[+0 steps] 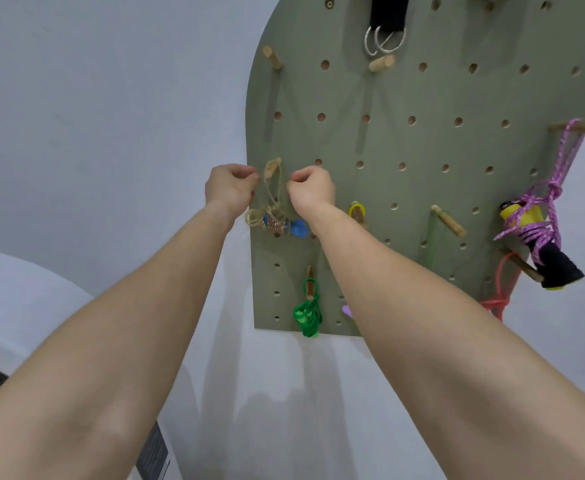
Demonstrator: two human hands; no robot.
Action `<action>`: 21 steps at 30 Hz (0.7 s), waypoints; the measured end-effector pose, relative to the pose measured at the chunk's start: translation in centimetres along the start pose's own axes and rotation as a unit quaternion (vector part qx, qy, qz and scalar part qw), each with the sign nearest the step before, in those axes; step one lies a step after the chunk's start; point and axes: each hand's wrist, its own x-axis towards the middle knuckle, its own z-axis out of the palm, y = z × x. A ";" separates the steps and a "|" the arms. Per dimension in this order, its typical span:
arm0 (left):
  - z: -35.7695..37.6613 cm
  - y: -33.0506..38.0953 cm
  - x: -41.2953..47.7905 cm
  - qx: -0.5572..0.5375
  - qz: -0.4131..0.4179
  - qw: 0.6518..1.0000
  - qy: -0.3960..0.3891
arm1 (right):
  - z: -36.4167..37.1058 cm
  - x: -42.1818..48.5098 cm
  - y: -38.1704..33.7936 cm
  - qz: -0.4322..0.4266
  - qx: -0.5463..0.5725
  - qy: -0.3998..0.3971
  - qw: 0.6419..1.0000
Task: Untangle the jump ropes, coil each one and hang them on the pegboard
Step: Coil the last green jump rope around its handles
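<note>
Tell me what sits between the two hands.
Head view: a wooden peg with the tan rope looped over it, between left hand and right hand.

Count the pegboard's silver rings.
2: one silver metal ring and a second ring right of it, hanging from the black strap atop the green pegboard. None seems hidden.

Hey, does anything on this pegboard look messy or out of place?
The purple rope at the right edge looks untidy: loose wraps, handles jutting at different angles. The green rope dangles past the bottom edge of the pegboard. Nothing looks damaged.
</note>
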 end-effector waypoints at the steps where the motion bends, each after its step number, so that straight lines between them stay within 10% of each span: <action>1: -0.4 0.3 -0.9 0.028 0.002 1.000 -0.002 | -0.8 -0.7 -0.1 -0.006 -0.019 -0.008 1.000; 11: -2.4 5.4 -13.2 0.403 0.114 0.901 -0.113 | -10.3 -9.8 0.8 -0.099 -0.377 -0.099 0.916; 21: 0.6 1.3 -21.6 0.497 0.119 0.839 -0.187 | -14.2 -16.5 7.1 -0.095 -0.479 -0.151 0.860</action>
